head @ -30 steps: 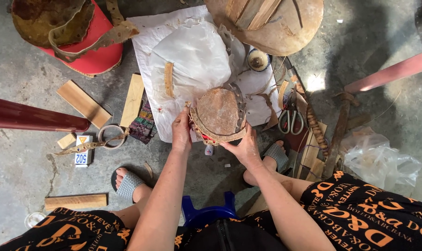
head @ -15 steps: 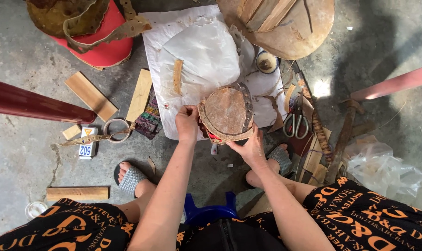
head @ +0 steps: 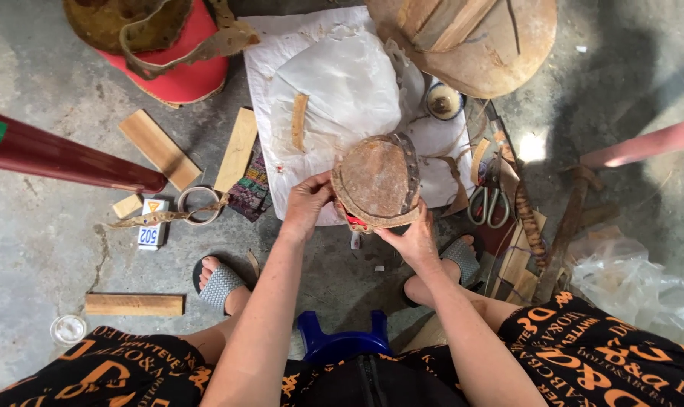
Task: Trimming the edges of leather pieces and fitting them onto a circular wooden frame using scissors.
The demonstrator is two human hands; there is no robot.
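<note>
Both hands (head: 306,207) pinching round leather piece (head: 377,179) edges

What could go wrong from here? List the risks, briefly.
1. The brown disc-shaped piece is gripped only at its edges by the left hand and right hand, held above the floor; it could slip and drop.
2. The scissors lie close beside the right hand and foot, so a careless reach may hit them.
3. Wood strips scattered near the sandalled feet might cause a stumble.

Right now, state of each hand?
Left hand: closed, pinching the left edge of the round brown disc.
Right hand: closed, gripping the disc's lower rim.
</note>
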